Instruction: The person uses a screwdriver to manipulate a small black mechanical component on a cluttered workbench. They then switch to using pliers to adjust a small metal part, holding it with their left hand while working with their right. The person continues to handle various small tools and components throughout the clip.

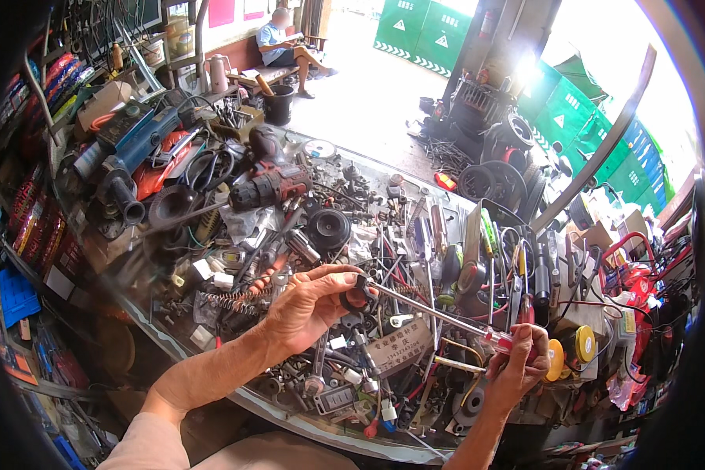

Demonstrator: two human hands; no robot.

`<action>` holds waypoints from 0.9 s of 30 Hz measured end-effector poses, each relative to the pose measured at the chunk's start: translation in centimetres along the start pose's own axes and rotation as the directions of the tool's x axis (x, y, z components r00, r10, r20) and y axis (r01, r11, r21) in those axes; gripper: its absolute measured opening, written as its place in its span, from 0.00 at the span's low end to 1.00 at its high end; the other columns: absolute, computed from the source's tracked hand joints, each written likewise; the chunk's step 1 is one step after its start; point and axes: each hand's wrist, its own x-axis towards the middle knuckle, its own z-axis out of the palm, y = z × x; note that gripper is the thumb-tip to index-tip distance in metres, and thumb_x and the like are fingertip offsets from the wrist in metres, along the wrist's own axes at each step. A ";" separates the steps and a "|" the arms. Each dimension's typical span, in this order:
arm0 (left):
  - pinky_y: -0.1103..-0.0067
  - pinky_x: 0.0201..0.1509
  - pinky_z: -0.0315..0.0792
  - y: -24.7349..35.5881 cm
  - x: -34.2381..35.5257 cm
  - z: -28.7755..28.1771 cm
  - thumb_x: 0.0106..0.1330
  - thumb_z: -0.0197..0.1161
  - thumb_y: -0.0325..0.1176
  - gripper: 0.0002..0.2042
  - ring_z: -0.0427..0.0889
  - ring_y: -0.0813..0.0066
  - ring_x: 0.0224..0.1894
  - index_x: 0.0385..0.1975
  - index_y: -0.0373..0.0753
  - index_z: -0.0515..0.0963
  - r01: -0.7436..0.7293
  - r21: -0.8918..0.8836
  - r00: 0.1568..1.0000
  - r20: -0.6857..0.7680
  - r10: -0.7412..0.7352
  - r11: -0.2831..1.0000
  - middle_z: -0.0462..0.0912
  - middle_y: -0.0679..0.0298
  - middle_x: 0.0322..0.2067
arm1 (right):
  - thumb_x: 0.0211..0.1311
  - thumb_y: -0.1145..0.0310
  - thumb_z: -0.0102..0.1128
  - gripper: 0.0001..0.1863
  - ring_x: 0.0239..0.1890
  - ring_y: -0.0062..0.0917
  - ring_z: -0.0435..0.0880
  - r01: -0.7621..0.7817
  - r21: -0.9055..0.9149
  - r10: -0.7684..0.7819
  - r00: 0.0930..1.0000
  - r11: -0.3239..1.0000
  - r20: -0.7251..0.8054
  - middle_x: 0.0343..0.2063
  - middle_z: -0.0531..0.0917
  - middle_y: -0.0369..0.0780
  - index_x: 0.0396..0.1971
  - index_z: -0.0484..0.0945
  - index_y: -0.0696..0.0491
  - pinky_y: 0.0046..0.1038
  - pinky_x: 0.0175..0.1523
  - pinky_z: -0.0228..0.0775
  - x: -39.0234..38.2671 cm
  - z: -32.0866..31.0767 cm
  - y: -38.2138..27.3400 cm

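Note:
My left hand pinches a small dark round part between thumb and fingers, above a workbench heaped with tools. My right hand grips the red-and-clear handle of a screwdriver. Its long metal shaft slants up to the left, and the tip meets the dark part in my left hand. Both forearms come in from the lower edge.
The glass-topped bench is piled with screws, springs, pliers and wires. A red-black power drill and a blue power tool lie at the back left. Yellow tape rolls sit right. A person sits on a bench far back.

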 end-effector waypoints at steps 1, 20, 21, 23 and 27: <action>0.74 0.46 0.77 0.0 0.1 0.0 0.61 0.62 0.24 0.07 0.84 0.72 0.36 0.39 0.35 0.79 -0.001 -0.003 1.000 -0.001 0.001 1.000 0.84 0.60 0.34 | 0.61 0.60 0.61 0.14 0.09 0.12 0.67 -0.013 0.008 0.013 1.000 1.000 0.000 0.20 0.73 0.33 0.30 0.73 0.56 0.15 0.11 0.54 0.0 0.0 0.0; 0.74 0.46 0.76 0.1 0.2 -0.1 0.61 0.62 0.24 0.07 0.83 0.72 0.35 0.39 0.34 0.79 -0.008 0.004 1.000 -0.012 0.008 1.000 0.84 0.59 0.34 | 0.60 0.63 0.60 0.13 0.11 0.12 0.68 0.094 0.082 -0.095 0.995 0.992 0.017 0.23 0.75 0.35 0.34 0.73 0.58 0.15 0.14 0.56 -0.1 1.7 -0.9; 0.73 0.49 0.75 0.1 0.2 -0.3 0.61 0.61 0.24 0.08 0.83 0.71 0.37 0.40 0.34 0.79 -0.005 0.015 1.000 0.003 0.005 1.000 0.84 0.59 0.35 | 0.60 0.63 0.60 0.13 0.12 0.12 0.69 0.066 0.073 -0.067 0.998 0.995 0.010 0.23 0.75 0.35 0.34 0.73 0.58 0.15 0.14 0.57 -0.2 1.7 -1.2; 0.70 0.56 0.73 0.0 0.3 -0.8 0.61 0.59 0.24 0.10 0.82 0.68 0.42 0.42 0.34 0.77 0.001 0.039 0.999 0.034 -0.003 0.999 0.83 0.59 0.37 | 0.59 0.64 0.60 0.12 0.12 0.13 0.70 0.014 0.038 -0.014 1.000 0.999 0.006 0.24 0.76 0.36 0.34 0.73 0.58 0.15 0.14 0.58 -0.2 1.4 -1.2; 0.70 0.56 0.73 -0.1 0.1 -0.5 0.61 0.59 0.24 0.10 0.82 0.68 0.42 0.42 0.34 0.77 0.011 0.039 1.000 0.021 -0.012 0.999 0.83 0.59 0.37 | 0.57 0.66 0.60 0.11 0.14 0.14 0.71 -0.081 -0.023 0.081 0.997 0.996 0.006 0.25 0.76 0.37 0.34 0.73 0.58 0.15 0.15 0.60 -0.2 0.1 -0.9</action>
